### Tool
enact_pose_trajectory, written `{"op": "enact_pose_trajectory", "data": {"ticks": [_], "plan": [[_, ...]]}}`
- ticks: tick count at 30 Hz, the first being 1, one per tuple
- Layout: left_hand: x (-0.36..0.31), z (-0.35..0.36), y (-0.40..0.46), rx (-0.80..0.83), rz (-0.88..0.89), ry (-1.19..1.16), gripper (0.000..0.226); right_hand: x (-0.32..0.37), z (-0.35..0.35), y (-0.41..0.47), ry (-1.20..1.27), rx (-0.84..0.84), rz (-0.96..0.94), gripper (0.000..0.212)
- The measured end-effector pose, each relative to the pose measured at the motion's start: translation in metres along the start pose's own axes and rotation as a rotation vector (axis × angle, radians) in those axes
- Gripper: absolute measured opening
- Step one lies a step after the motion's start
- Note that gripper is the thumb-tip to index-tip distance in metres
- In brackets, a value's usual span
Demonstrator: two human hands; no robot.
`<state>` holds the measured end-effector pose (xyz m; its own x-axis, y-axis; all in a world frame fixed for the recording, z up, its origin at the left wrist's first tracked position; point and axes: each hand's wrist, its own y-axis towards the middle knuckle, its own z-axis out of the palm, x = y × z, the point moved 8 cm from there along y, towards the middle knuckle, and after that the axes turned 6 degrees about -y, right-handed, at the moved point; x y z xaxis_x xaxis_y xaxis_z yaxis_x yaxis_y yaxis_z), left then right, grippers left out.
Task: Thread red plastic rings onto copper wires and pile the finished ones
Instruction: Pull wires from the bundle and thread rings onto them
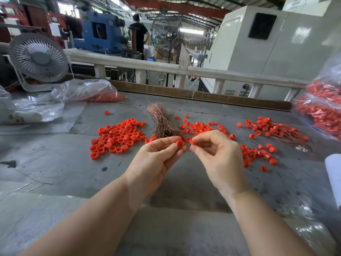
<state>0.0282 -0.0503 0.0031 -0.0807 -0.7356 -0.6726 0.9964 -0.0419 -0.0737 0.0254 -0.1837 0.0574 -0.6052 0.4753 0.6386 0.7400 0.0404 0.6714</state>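
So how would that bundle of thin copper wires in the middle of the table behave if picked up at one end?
The bundle of thin copper wires would probably droop and fan out, since its strands already splay at the far end. It looks light: the strands are hair-thin. Loose strands may slip free, as no tie is visible.

Red rings (116,138) heaped on grey table (55,163), mottled with dark stains. Copper-pink wires (162,121) in a bundle, darker brown at the base. Red ring (180,144) pinched in left hand (156,161); second red ring (192,142) in right hand (217,159). Red finished pile (275,129) streaked with thin copper strands. Clear bag (86,91), glossy white highlights, red showing through. White desk fan (38,58), grey radial grille. Blue machine (99,34) behind; pale cream cabinet (276,48) with black square panel.
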Motion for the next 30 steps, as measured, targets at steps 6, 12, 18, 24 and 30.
{"op": "enact_pose_trajectory", "data": {"ticks": [6,12,18,24,30], "plan": [[0.001,0.004,-0.001,0.032,0.007,0.039,0.018,0.006,0.003,-0.001,-0.021,0.003,-0.068,0.021],[0.001,0.006,-0.002,0.043,0.029,0.051,0.02,0.011,0.003,-0.002,-0.08,-0.009,-0.136,0.012],[0.0,0.006,-0.003,0.048,0.049,0.078,0.02,0.013,0.005,-0.003,-0.107,0.013,-0.156,0.008],[-0.001,0.006,-0.002,0.048,0.08,0.094,0.019,0.021,0.004,-0.006,-0.197,-0.022,-0.235,0.006],[-0.003,0.007,-0.002,0.067,0.102,0.106,0.019,0.029,0.002,-0.009,-0.262,-0.043,-0.314,0.006]]}}
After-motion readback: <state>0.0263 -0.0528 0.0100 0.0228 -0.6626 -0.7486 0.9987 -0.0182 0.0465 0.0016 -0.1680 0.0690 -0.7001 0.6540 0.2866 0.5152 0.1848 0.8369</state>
